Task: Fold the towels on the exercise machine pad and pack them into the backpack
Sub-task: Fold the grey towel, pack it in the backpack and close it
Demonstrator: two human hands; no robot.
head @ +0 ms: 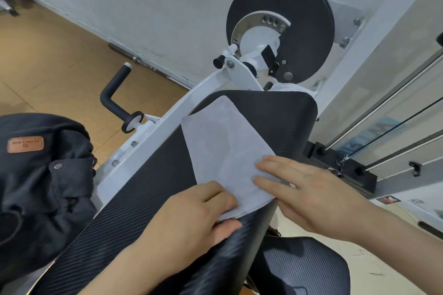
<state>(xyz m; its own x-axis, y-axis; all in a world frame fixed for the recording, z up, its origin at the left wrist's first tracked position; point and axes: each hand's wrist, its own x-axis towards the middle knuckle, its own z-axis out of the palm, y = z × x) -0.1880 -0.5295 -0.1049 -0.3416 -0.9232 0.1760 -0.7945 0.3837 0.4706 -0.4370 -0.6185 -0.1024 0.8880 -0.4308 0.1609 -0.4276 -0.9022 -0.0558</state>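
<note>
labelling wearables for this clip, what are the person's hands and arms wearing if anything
Nothing visible. The left hand and right hand are bare: no gloves, rings or bands. The left forearm and right forearm are bare to the frame edge, no sleeve or watch in view.

towel (223, 148): pale soft cloth, matt | pad (153, 189): black ribbed vinyl, slight sheen | backpack (43, 175): dark matt fabric

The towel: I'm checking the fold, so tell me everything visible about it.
The towel is pale grey, thin soft cloth, folded into a flat oblong lying slantwise on the black ribbed pad. The left hand pinches its near edge; the right hand presses flat fingers on its right corner.
</note>
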